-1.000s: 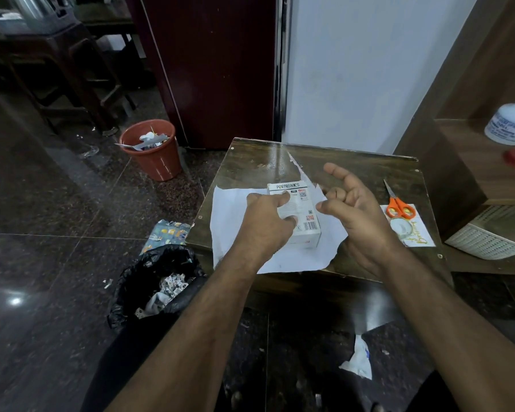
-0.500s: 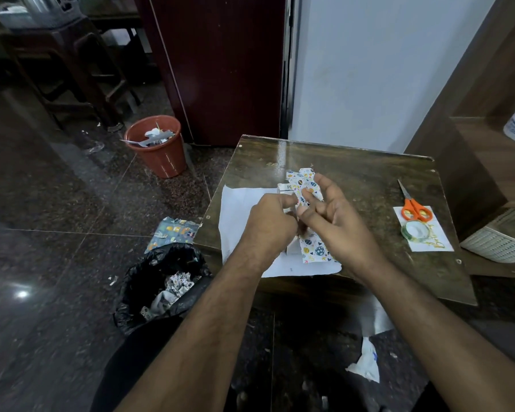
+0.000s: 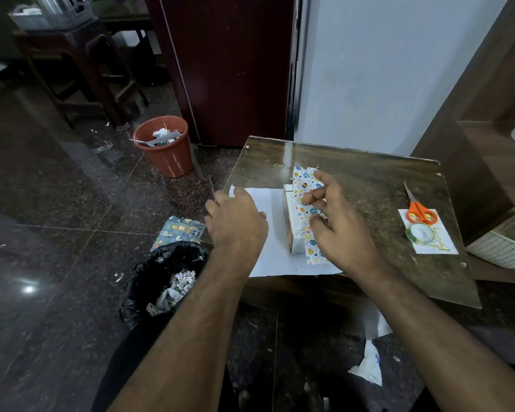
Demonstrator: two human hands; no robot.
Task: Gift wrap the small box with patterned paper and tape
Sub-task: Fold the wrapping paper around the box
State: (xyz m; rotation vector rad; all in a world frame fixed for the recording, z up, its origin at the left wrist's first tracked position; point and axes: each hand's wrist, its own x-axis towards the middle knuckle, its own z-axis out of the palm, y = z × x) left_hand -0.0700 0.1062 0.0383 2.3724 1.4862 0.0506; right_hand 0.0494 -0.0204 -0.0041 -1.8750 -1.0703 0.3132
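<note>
The small white box (image 3: pixel 290 221) lies on the wrapping paper (image 3: pixel 268 258), which shows its white underside on the wooden table (image 3: pixel 357 173). The sheet's right side is folded over the box top, so its patterned face (image 3: pixel 301 179) shows. My right hand (image 3: pixel 339 230) presses this flap onto the box with fingertips and thumb. My left hand (image 3: pixel 235 224) lies over the left part of the sheet. Its fingers curl down round the sheet's left edge at the table side. Orange scissors (image 3: pixel 421 211) and a tape roll (image 3: pixel 419 233) rest on a card at the right.
An orange bin (image 3: pixel 167 147) stands on the floor to the far left. A black rubbish bag (image 3: pixel 161 272) and a patterned scrap (image 3: pixel 179 231) lie beside the table's left edge. There is a white basket (image 3: pixel 503 248) on a shelf to the right.
My right hand folded the sheet's right side over the box and now holds it down. My left hand left the box and moved left to the sheet's left edge.
</note>
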